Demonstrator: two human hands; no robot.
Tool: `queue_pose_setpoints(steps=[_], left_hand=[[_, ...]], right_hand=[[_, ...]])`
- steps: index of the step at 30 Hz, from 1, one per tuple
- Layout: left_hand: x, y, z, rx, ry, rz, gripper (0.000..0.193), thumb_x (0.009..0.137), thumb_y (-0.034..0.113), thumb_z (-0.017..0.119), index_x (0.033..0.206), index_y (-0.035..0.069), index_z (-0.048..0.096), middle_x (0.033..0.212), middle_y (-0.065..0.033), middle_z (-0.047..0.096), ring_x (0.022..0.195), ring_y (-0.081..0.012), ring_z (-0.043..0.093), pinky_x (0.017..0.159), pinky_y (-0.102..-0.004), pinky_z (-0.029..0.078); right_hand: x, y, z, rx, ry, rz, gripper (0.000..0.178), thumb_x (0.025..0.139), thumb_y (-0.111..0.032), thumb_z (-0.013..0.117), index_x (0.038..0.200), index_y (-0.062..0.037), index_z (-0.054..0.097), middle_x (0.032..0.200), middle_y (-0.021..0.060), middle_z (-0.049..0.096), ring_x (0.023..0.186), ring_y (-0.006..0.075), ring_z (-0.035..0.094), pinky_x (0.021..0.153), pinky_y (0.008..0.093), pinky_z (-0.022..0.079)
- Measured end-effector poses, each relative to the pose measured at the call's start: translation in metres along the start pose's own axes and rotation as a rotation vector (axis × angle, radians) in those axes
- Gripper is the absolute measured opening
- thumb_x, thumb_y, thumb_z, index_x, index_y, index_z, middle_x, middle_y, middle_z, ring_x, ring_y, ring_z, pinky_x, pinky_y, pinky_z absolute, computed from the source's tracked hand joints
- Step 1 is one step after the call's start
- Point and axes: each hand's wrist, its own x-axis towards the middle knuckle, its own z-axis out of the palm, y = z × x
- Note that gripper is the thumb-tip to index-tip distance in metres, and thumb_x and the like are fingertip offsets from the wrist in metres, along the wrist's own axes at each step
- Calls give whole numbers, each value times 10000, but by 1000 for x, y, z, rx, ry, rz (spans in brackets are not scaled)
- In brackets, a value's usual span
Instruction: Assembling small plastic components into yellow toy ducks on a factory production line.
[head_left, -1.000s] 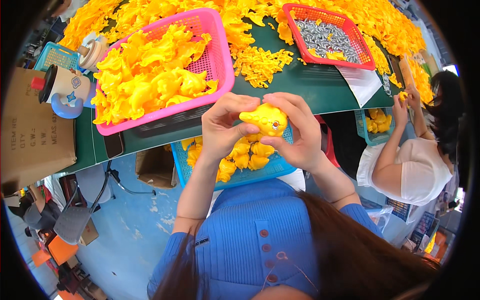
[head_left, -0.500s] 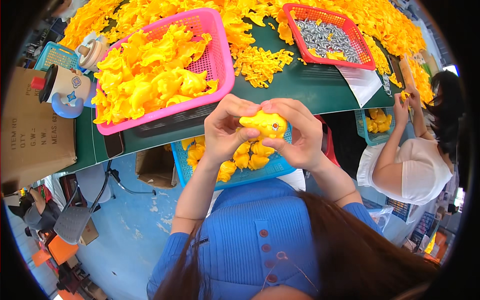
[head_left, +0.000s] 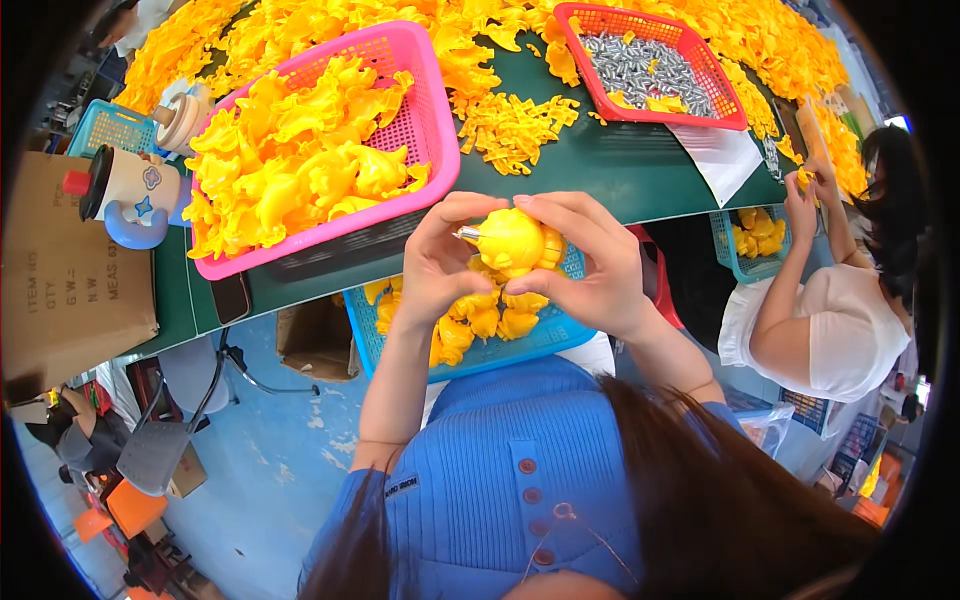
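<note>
Above a blue basket (head_left: pixel 376 345) at my lap, I hold a small yellow plastic figure (head_left: pixel 512 243) with a rounded, moulded body. A short silver metal piece (head_left: pixel 466 233) sticks out of its left side. My right hand (head_left: pixel 600 262) grips the figure from the right, thumb below and fingers on top. My left hand (head_left: pixel 437 262) curls around its left side, fingertips at the top edge and thumb underneath, with the metal piece between them. Several similar yellow figures (head_left: pixel 480 318) lie in the blue basket, partly hidden by my hands.
On the green table (head_left: pixel 630 165) stands a pink basket (head_left: pixel 443 130) heaped with yellow pieces. A red basket (head_left: pixel 590 85) holds silver metal parts. A phone (head_left: pixel 232 297), a cup (head_left: pixel 140 195) and a cardboard box (head_left: pixel 80 270) are at left. At right sits a co-worker (head_left: pixel 815 320).
The yellow figure has been turned in my hands: a round hole with metal inside faced right before, and now the metal piece points left. My left fingers have spread wider around it.
</note>
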Motion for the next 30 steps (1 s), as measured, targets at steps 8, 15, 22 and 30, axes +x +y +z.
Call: queue_pose_setpoints(steps=[8,15,22,30], left_hand=[[-7,-2,3,404,15,204,524,665,221,785,1085,-6,570,991,-56,516,899,-135,527,772,-245,439],[-22,-5,3,400,66,16,460,711,163,748,1104,4,570,953,-46,505,878,-116,528,727,-222,439],[-53,-16,-12,1096,-269,-93,451,694,128,719,1122,66,593,1029,-117,612,954,-244,588,766,-328,483],[-56,-20,5,1448,-349,-85,565,665,233,744,1169,69,550,1119,-110,592,1067,-273,545,919,-366,426]], right_hand=[[-3,3,8,0,24,-25,569,649,-188,759,1130,17,534,1056,155,557,943,267,571,802,320,462],[-15,9,5,78,-72,119,529,674,-201,741,1120,10,548,1051,160,563,942,281,574,817,333,457],[59,63,-17,-92,-143,343,299,791,-189,650,1015,5,619,867,126,657,797,192,636,709,294,487],[153,201,26,-970,126,20,138,696,-1,520,776,39,625,857,181,564,906,328,508,803,384,433]])
